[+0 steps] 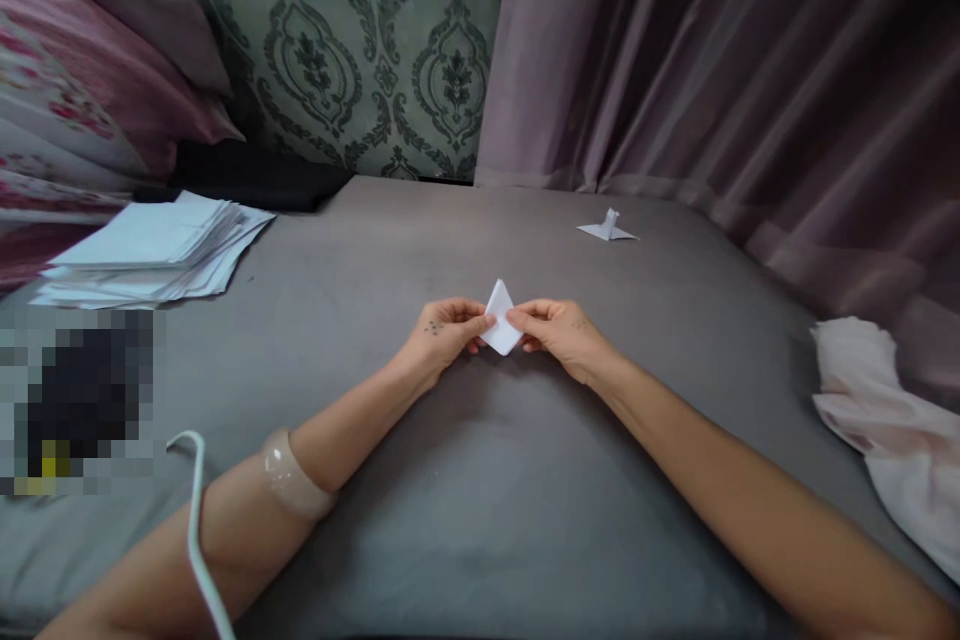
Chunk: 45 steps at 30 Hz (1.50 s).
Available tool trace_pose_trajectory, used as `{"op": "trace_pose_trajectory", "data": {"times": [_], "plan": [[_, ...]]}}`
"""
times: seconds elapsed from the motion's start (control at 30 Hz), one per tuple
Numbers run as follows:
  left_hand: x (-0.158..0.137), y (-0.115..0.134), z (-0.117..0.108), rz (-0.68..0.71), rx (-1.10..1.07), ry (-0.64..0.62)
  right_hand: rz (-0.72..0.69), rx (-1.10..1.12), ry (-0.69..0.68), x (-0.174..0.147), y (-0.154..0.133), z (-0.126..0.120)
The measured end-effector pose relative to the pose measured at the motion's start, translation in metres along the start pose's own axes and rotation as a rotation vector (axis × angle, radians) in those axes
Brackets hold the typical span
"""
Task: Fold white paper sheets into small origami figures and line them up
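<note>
A small piece of folded white paper [500,303], kite-shaped with a pointed top, is held up just above the grey sheet. My left hand [448,328] pinches its left side, thumb lying on the front face. From the other side, my right hand [559,330] grips the right edge with its thumb on the front too. Both sets of fingertips go behind the paper and are partly hidden. Farther back on the right, a folded paper figure [609,226] with spread flat sides and an upright middle rests on the sheet.
A grey-sheeted surface [420,250] spreads under my arms. Back left lies a stack of white paper [150,238] beside a black cloth [262,175]. A pale cloth [892,420] lies at the right edge. A white cable [196,520] crosses my left forearm. Curtains [637,50] hang behind.
</note>
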<state>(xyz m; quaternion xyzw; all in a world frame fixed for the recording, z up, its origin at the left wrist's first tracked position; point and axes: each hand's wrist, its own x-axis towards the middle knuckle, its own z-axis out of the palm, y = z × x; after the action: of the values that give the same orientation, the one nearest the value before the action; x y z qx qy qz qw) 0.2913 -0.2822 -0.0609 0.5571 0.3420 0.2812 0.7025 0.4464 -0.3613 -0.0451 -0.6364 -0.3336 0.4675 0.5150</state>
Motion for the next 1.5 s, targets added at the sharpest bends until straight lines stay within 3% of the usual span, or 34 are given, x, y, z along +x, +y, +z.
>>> {"op": "trace_pose_trajectory", "data": {"times": [0.13,0.2,0.33,0.4,0.6,0.8,0.97,1.17,1.33,1.5], "plan": [[0.011,0.001,-0.008,0.072,0.106,0.029,-0.074,-0.065,-0.090,0.020,0.002,0.000],[0.016,0.000,-0.012,0.120,0.156,0.018,-0.267,-0.180,-0.058,0.027,0.005,-0.001],[0.025,-0.003,-0.019,0.335,0.246,0.089,-0.817,-0.518,0.035,0.040,0.015,-0.009],[0.028,-0.005,-0.023,0.401,0.321,0.122,-0.928,-0.644,0.057,0.045,0.022,-0.015],[0.032,-0.007,-0.032,0.293,0.569,0.062,-0.911,-0.789,-0.087,0.051,0.038,-0.022],[0.035,0.003,-0.023,0.238,0.664,-0.001,-0.849,-0.829,-0.059,0.045,0.037,-0.018],[0.039,0.003,-0.013,0.330,0.843,-0.121,-0.835,-0.845,-0.031,0.047,0.036,-0.016],[0.040,0.002,-0.022,0.418,0.925,-0.223,-0.726,-0.895,0.021,0.043,0.035,-0.011],[0.038,0.001,-0.026,0.415,0.963,-0.175,-0.637,-0.881,0.077,0.036,0.034,-0.004],[0.040,0.002,-0.025,0.430,0.940,-0.205,-0.650,-0.863,0.082,0.032,0.033,-0.003]]}}
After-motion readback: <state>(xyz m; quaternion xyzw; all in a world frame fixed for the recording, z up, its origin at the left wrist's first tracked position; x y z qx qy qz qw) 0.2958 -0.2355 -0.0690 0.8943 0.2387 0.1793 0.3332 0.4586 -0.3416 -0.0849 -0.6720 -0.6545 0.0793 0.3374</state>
